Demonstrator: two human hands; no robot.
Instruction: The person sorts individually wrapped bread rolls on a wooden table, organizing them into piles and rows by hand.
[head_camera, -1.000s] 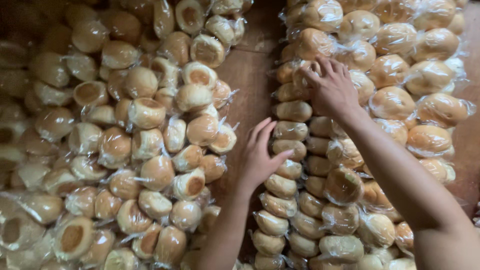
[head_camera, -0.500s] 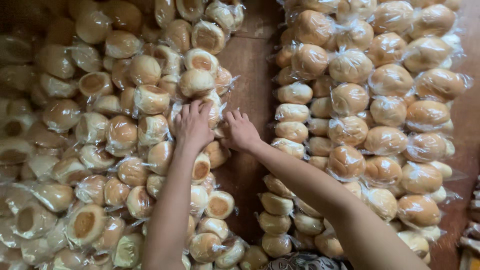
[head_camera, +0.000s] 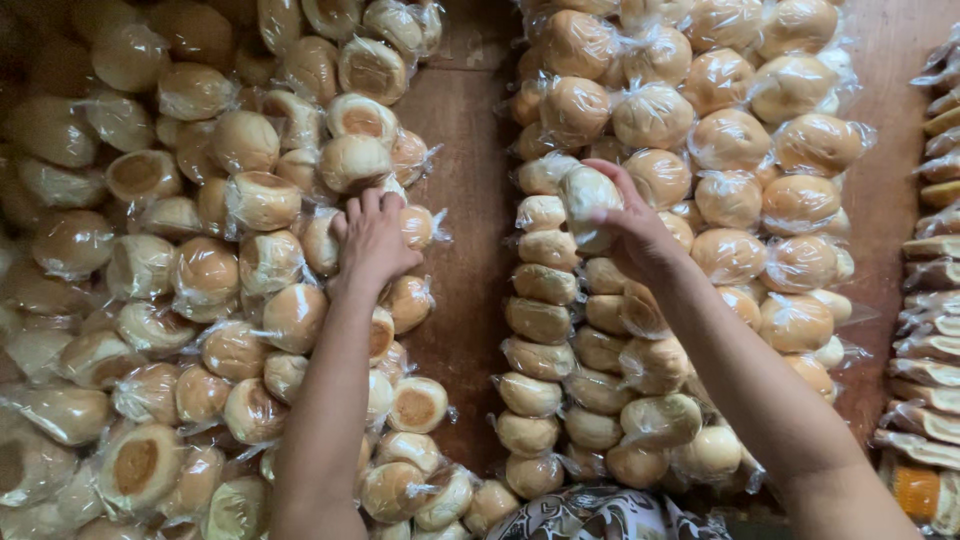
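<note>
Over the near rows of the right-hand pile, the right hand (head_camera: 640, 235) closes its fingers around one plastic-wrapped bun (head_camera: 588, 200), lifted just above the neat rows of wrapped buns (head_camera: 720, 200). Across a bare strip of wooden table (head_camera: 465, 200), the left hand (head_camera: 375, 240) lies palm down, fingers spread, on the loose heap of wrapped buns (head_camera: 200, 270), gripping nothing visible. Flat wrapped pastries (head_camera: 930, 330) line the far right edge.
</note>
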